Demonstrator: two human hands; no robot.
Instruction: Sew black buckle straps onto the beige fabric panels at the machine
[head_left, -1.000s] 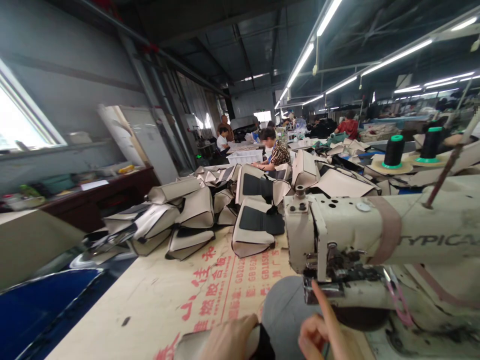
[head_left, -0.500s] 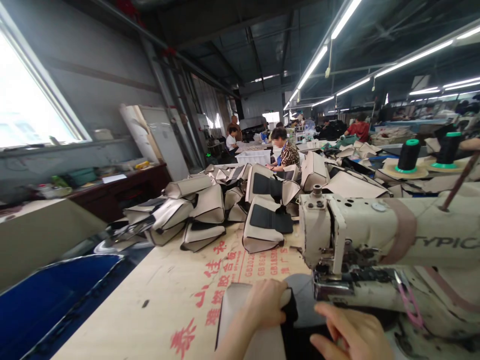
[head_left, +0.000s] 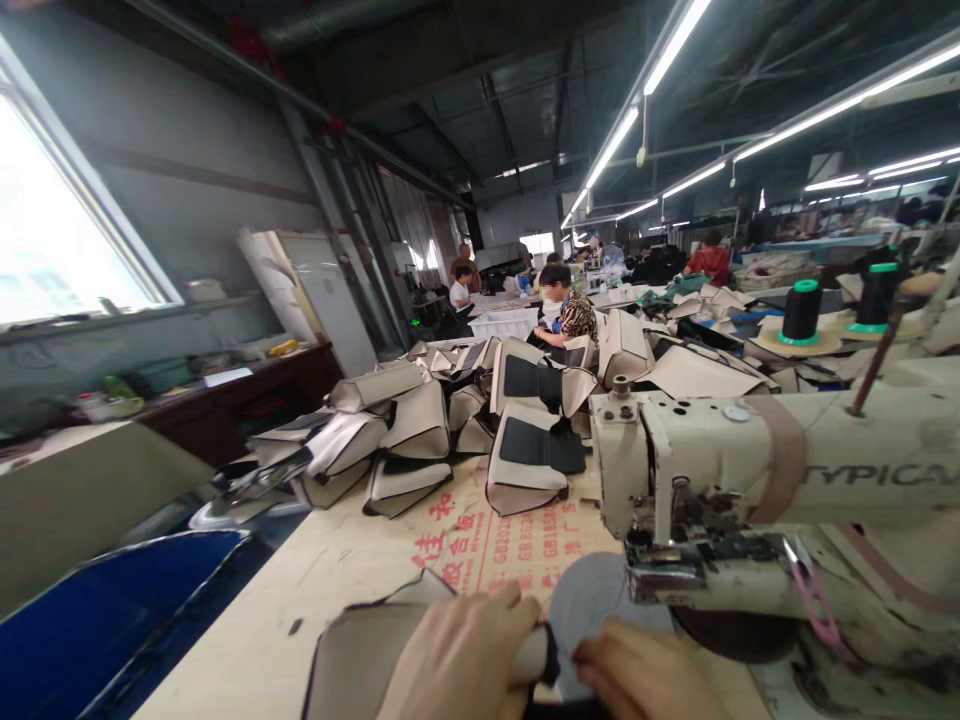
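My left hand (head_left: 457,655) grips a beige and black cover piece (head_left: 360,655) at the near edge of the sewing table (head_left: 315,590), fingers wrapped over its rolled edge. My right hand (head_left: 645,675) is closed on the same piece just right of the left hand, below the needle area of the cream sewing machine (head_left: 757,465). A grey round pad (head_left: 592,600) lies under the machine head.
A heap of finished beige and black covers (head_left: 442,410) fills the far side of the table. Two black thread cones (head_left: 801,310) stand at the right. A blue bin (head_left: 105,610) sits at the lower left. Other people (head_left: 562,305) work at tables behind.
Both hands pulled the cover piece toward me and to the left; it now lies folded lower in view, uncovering the grey pad. The right hand closed on the piece's edge.
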